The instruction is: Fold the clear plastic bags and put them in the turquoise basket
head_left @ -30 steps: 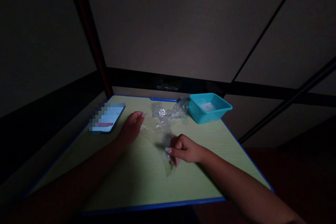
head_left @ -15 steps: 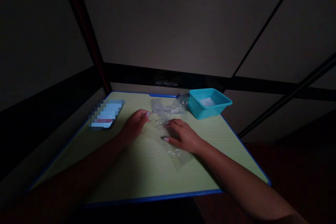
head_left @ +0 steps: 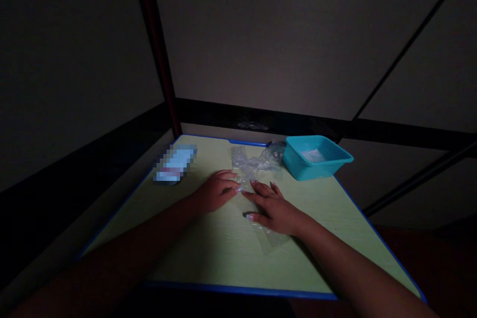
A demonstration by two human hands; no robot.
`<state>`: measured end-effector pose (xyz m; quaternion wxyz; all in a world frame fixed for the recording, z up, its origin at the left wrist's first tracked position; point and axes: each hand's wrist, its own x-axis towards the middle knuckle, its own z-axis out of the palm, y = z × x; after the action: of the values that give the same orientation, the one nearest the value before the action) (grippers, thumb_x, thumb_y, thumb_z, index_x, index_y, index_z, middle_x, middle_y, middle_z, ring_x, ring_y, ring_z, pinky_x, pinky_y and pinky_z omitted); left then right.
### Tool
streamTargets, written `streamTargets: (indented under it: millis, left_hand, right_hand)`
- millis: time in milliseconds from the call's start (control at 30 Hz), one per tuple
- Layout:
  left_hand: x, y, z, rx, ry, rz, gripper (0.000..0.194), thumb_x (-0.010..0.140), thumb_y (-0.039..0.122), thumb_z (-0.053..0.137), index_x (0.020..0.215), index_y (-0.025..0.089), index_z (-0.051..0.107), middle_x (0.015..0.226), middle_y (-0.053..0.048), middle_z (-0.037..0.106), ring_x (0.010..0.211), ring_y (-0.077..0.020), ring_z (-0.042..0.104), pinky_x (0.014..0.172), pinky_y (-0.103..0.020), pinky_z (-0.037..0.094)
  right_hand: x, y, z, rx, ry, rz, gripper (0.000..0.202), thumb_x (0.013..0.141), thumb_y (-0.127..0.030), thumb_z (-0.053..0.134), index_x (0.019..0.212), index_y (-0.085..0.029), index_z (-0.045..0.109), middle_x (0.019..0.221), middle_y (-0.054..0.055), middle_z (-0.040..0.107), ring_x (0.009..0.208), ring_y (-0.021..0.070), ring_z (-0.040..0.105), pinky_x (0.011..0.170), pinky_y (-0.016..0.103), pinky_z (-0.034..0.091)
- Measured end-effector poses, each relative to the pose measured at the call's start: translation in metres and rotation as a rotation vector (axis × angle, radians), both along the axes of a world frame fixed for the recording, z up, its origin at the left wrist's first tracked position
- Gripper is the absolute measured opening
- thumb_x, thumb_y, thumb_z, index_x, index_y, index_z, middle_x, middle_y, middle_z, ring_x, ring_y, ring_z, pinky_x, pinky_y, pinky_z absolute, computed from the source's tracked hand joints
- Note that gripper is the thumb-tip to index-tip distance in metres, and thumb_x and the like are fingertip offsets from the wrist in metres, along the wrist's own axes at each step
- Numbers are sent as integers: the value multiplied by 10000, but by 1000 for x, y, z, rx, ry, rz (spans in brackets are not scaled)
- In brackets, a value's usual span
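Note:
A clear plastic bag (head_left: pixel 274 244) lies flat on the pale green table under my hands, its outline faint in the dim light. My right hand (head_left: pixel 278 208) rests on it with fingers spread and thumb apart. At the bag's left side is my left hand (head_left: pixel 216 193), fingers stretched out toward the right one, thumb and fingertips touching the plastic. Just beyond my fingers, more crumpled clear plastic bags (head_left: pixel 255 162) lie loosely together.
A turquoise plastic basket (head_left: pixel 307 164) with something whitish inside stands at the back right, touching the crumpled plastic. At the back left lies a phone (head_left: pixel 177 161), its screen blurred out. The blue-edged table (head_left: pixel 186 253) sits near panelled walls.
The view has turned left, so everything sits further right. My left hand's fingers, curled at the plastic before, are now stretched out and closer to my right hand, which stays spread on the bag.

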<state>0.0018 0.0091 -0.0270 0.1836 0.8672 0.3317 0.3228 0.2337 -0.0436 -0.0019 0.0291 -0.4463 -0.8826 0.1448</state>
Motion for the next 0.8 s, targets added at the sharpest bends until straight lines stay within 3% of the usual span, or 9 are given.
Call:
streamTargets:
  millis: [233,500,800]
  left_hand:
    - [-1,-1,-6,12,74,-29,289,876,340,560,1086,220,717,1257,-121,641,1248,-269,520,1066,-467,389]
    - [2,-5,1,20,87,-20,347,883,349,543,1170,197,664,1220,-127,652,1183,-260,558,1056,-420,409]
    - [2,-5,1,84,112,47,330,882,355,539,1135,188,671,1236,-132,637,1234,-287,517,1062,-460,389]
  right_hand:
    - [1,-1,-1,0,36,67,639,886,-455,557,1452,-208,391,1533,192,285,1433,310,229,1098,654,93]
    - [0,-1,1,-30,123,105,624,873,-442,576,1437,-231,411,1500,167,369,1404,310,301,1096,663,84]
    - [-1,-1,5,-77,164,140,640,858,-434,599,1433,-221,415,1491,155,386,1403,293,311,1105,656,41]
